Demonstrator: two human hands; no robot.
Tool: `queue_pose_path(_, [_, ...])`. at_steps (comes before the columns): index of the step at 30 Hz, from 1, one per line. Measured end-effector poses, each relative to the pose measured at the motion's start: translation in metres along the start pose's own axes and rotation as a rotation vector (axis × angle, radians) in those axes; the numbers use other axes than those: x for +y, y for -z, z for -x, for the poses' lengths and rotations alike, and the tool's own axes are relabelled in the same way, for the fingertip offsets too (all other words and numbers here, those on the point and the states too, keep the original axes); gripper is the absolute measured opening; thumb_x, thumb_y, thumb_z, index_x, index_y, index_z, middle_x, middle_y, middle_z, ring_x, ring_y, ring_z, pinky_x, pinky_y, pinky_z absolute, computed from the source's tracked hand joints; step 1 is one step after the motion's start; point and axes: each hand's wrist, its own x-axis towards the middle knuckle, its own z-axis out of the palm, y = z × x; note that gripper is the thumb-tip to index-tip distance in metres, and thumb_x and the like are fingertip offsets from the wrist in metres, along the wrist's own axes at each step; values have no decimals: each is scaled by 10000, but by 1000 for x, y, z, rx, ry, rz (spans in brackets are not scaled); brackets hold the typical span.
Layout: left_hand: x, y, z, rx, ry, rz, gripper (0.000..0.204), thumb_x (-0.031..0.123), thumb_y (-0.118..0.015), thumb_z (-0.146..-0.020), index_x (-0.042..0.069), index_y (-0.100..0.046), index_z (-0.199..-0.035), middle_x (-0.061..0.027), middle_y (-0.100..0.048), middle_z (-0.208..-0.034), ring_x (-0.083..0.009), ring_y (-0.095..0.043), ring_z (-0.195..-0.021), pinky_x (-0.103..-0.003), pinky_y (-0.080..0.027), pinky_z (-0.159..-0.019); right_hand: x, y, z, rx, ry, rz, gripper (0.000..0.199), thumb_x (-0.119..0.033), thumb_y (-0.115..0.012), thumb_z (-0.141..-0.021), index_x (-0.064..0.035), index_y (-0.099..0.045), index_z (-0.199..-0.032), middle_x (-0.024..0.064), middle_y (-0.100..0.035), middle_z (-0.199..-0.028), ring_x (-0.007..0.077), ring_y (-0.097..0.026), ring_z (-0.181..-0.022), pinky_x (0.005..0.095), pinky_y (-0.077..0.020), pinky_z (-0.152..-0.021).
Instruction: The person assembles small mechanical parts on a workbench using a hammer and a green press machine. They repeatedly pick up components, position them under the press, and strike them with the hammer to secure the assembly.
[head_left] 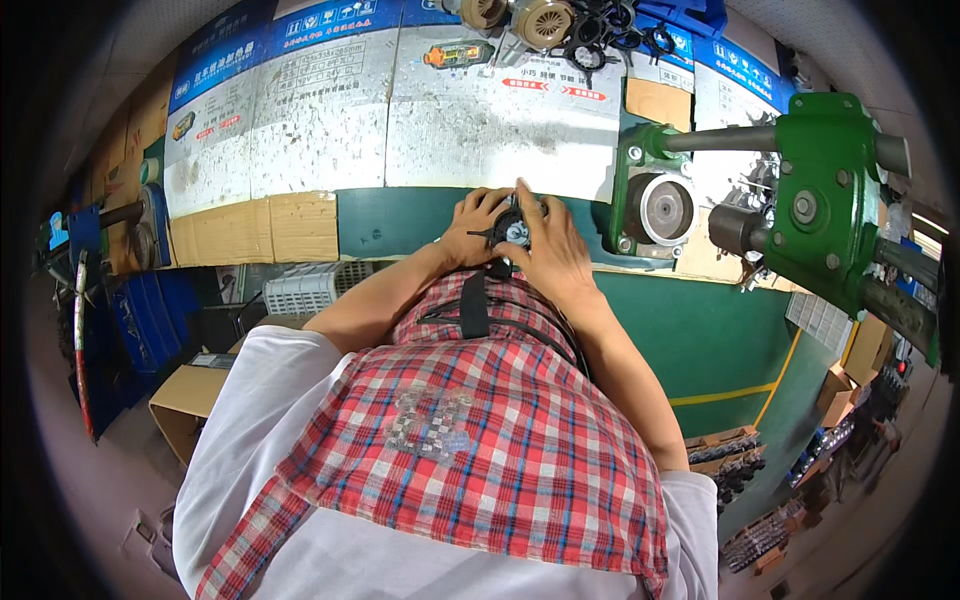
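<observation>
At the near edge of the bench, in front of my apron [470,400], both hands are closed around a black round part with thin prongs [507,222]. Its centre looks shiny and pale blue-grey. My left hand [470,232] grips it from the left, and a thin prong sticks out beside the fingers. From the right, my right hand [557,248] reaches over it, with the thumb on the near side and the fingers on the far side. Much of the part's underside is hidden by the hands.
A green machine press [825,195] with a round metal seat [664,208] stands at the right. Black ring-shaped parts [590,40] and tan round parts [542,22] are heaped at the far side. Stained printed cardboard [320,120] covers the bench; a white crate [305,288] sits below.
</observation>
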Motion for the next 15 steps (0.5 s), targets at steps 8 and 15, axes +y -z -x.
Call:
queue_pose_path(8, [0,-2,-2,3,-1,7,897,207,-769,-600,171,-427,-1428,-82,-316,-1514,-375,-284,-1369,-506,-240,-1120,0,-18,-9,-267,-63,168,699,-294,-810,-724,-190,-471,-1326,203,-599,-871,400,-666,-791,488,-544,-656])
queue_pose_path(15, [-2,-4,-1,22,1,35,865,183,-736,-603,169,-433,-1413,-93,-328,-1497,-388,-279,-1367,-517,-240,-1117,5,-15,-16,-359,-101,93,670,-329,-804,-725,-200,-469,-1291,233,-637,-885,445,-674,-821,517,-549,-681])
